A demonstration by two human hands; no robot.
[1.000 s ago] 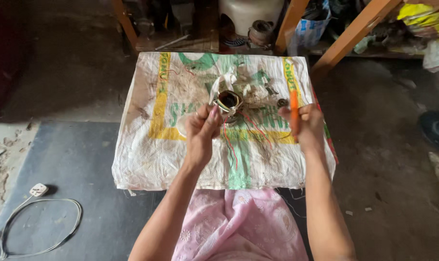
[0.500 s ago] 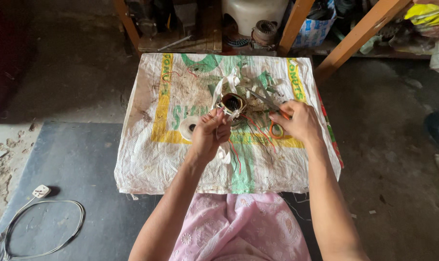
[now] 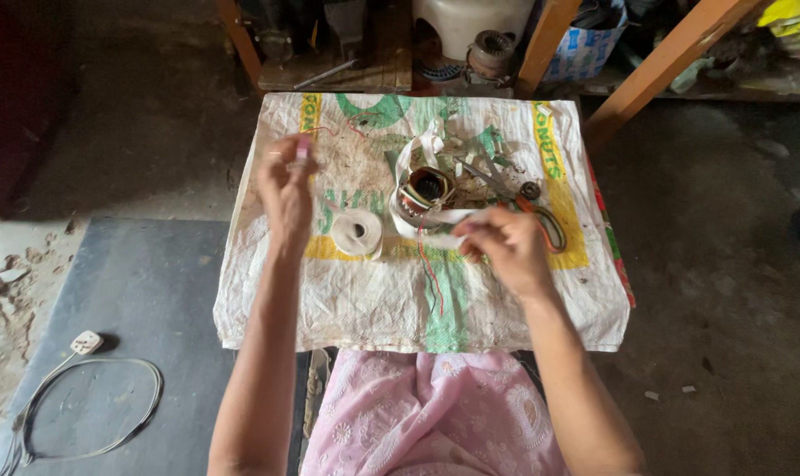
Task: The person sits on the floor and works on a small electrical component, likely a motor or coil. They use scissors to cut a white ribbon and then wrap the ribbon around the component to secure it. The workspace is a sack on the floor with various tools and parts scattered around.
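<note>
1. A person sat over a woven plastic sack [image 3: 347, 300] spread flat as a work mat, seen from a head camera looking down.
2. The left hand [image 3: 285, 189] was raised above the sack's left side, fingertips pinched together on what looked like the end of a thin tape or thread; the strand itself was too fine to follow.
3. The right hand [image 3: 506, 251] rested low, fingers pinched on a white strip just beside the motor coil [image 3: 426, 189], which sat near the sack's middle.
4. A white tape roll [image 3: 358, 232] lay between the hands; orange-handled scissors [image 3: 541, 216] lay just right of the coil.
5. The step appeared to be drawing out binding tape for the coil. The next move would likely call for keeping the strip taut while guiding it around the windings.
6. Compared with half a second earlier, the left hand had left the coil and lifted away to the left; the right hand had moved down toward the coil's front.
</note>
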